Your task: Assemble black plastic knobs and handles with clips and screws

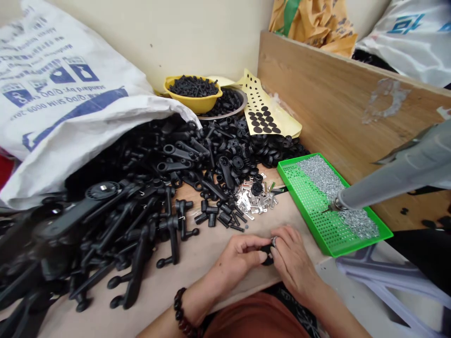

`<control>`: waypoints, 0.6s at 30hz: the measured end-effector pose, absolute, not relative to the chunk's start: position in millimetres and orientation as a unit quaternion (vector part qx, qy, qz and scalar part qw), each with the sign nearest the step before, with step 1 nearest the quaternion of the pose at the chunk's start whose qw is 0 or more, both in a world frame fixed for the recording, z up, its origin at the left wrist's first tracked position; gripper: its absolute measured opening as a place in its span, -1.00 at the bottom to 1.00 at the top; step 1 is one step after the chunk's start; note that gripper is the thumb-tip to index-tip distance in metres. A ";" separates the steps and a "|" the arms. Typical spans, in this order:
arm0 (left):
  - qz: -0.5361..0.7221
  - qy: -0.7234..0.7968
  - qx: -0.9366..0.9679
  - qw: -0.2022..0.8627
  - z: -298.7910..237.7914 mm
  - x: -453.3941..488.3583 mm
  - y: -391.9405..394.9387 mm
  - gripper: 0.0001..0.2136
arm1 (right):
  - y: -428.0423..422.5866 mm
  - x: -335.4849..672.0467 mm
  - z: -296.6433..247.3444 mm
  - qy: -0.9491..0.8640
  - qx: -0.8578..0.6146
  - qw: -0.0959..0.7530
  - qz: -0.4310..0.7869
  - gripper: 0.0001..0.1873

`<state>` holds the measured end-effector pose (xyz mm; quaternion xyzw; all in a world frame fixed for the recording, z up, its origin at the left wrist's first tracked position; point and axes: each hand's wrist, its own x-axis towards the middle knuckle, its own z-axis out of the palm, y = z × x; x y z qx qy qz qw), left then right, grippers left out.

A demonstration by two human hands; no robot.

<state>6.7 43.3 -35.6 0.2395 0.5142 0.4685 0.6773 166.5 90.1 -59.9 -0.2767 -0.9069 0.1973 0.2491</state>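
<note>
My left hand (239, 256) and my right hand (294, 258) meet at the near edge of the wooden table (197, 267), fingers pinched together on a small black plastic part (268, 256). A small silvery metal piece (274, 241) shows at my right fingertips on top of that part. A dark bead bracelet (181, 312) sits on my left wrist. Just beyond my hands lies a small heap of shiny metal clips (255, 199) and short black pins (225, 218).
A large pile of black plastic handles and wheels (141, 197) spills from a white sack (63, 108) at left. A green perforated tray (319, 223) of silver screws lies at right, a grey power screwdriver (391, 180) hanging over it. A yellow bowl (193, 96) of black screws stands behind.
</note>
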 end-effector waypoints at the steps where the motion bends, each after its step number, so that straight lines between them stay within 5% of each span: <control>1: 0.468 0.513 0.246 0.676 -35.8 6.4 43.8 -0.77 | 90.1 166.2 -60.1 -0.907 -0.278 0.249 0.195 -0.83; 18: 0.440 0.524 0.287 0.671 -38.0 7.7 47.2 -0.74 | 89.8 168.9 -62.4 -0.896 -0.307 0.241 0.212 -0.78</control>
